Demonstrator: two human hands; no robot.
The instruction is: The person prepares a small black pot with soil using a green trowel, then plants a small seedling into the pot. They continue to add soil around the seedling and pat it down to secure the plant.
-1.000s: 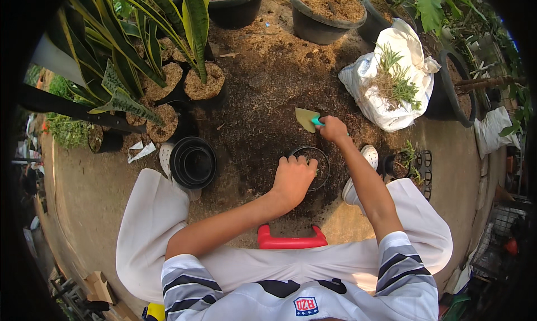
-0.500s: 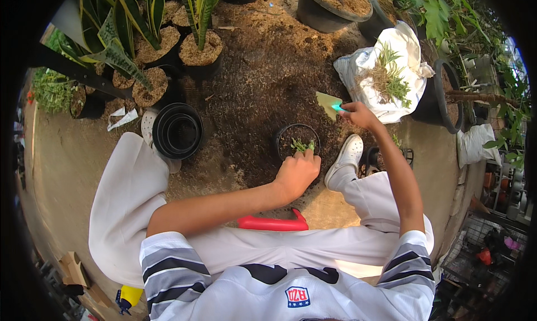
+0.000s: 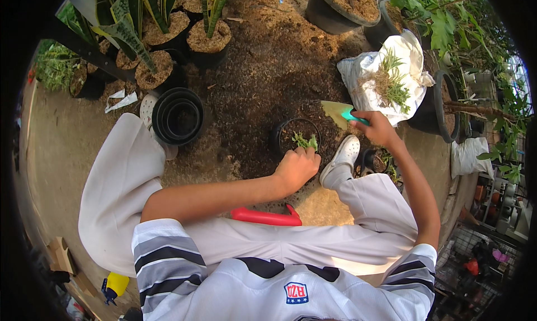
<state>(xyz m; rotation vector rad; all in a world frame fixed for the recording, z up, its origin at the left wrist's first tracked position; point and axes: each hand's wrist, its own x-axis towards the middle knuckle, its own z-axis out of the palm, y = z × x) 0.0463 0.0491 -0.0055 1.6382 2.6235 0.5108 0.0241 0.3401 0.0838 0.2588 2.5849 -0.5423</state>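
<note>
A small leafy seedling [image 3: 306,141] stands in a black pot [image 3: 277,136] on the soil in front of me. My left hand [image 3: 298,167] is closed at the pot's near rim, fingers pinching the seedling; the fingertips are partly hidden. To its right, my right hand [image 3: 375,129] grips a garden trowel [image 3: 334,113] by its turquoise handle. The trowel's soil-smeared blade points left, over dark loose soil [image 3: 246,91] just beyond the pot's right side.
Nested black pots [image 3: 178,117] stand by my left foot. A white sack [image 3: 358,78] with uprooted plants [image 3: 391,80] on top lies at the right, beyond my white clog [image 3: 342,156]. Potted snake plants [image 3: 210,38] line the far left. A red curved object [image 3: 268,216] lies near my legs.
My right hand has come slightly nearer and to the right with the trowel, whose blade has turned. My left hand stays at the seedling. The view has shifted a little.
</note>
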